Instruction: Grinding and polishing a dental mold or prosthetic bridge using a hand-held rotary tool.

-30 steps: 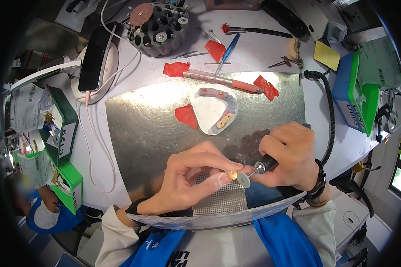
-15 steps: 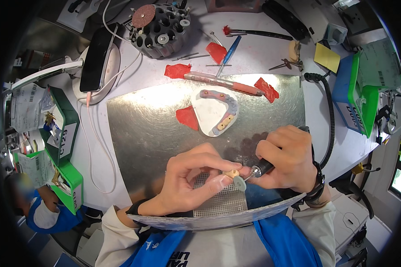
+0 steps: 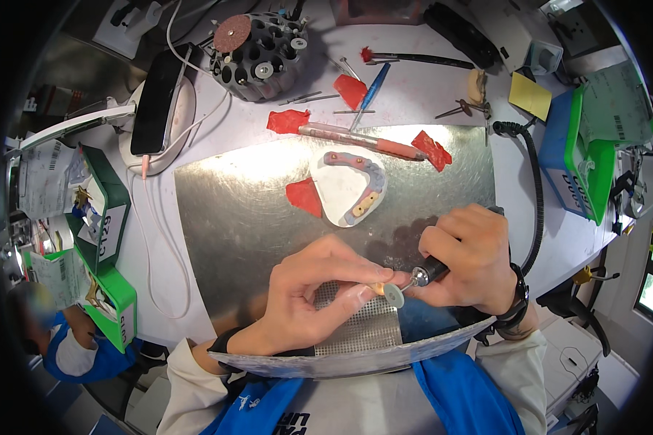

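The cream piece [image 3: 377, 288] has tilted between the fingertips over the last half second: less of its upper side shows, and the grey disc [image 3: 393, 295] stands a touch higher, covering part of it at its 4 o'clock edge. That suggests another side of the piece is being offered to the disc, so the work looks more like turning and trimming by small amounts than a single fixed cut. Whether disc and piece touch, or whether the disc spins, I cannot tell. The left hand [image 3: 308, 290] pinches the piece between thumb and forefinger, its other fingers partly hidden. The right hand [image 3: 471, 254] is curled firmly round the black handpiece [image 3: 434, 270], which lies at about 2 o'clock from the piece and carries the disc on a thin shank. Below the hands, towards 7 o'clock, is a metal mesh [image 3: 355, 333]. The white model [image 3: 337, 192] rests on the metal sheet [image 3: 232, 217] just short of 12 o'clock, with a red scrap [image 3: 302, 198] at its 9 o'clock side; both are where they were. At 11 o'clock stands the bur holder [image 3: 257, 54].
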`<action>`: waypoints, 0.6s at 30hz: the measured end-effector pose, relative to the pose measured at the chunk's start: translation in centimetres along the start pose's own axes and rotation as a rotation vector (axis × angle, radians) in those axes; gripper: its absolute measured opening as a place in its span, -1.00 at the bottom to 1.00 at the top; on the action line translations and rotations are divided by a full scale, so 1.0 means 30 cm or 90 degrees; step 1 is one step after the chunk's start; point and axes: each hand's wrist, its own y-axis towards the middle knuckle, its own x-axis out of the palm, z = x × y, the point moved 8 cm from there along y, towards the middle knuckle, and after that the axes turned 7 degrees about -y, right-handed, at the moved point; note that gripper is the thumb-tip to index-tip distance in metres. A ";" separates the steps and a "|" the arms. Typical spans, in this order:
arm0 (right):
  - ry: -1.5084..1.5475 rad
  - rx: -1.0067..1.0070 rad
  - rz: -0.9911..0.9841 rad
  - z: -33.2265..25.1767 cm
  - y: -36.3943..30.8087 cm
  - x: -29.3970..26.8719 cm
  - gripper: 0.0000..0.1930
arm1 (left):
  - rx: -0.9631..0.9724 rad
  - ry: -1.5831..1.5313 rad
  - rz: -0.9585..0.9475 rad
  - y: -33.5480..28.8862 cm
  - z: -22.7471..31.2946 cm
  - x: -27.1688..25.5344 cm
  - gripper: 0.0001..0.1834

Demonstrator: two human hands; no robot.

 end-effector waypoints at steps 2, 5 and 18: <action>-0.004 0.006 0.004 0.002 -0.002 -0.003 -0.54 | 0.009 0.021 -0.004 0.002 0.005 0.000 -0.73; 0.001 -0.003 -0.015 0.001 0.000 0.001 -0.54 | -0.016 0.045 -0.042 0.004 0.008 0.003 -0.80; -0.002 0.010 -0.007 0.007 0.004 -0.010 -0.53 | -0.012 -0.004 -0.009 0.006 0.003 -0.002 -0.76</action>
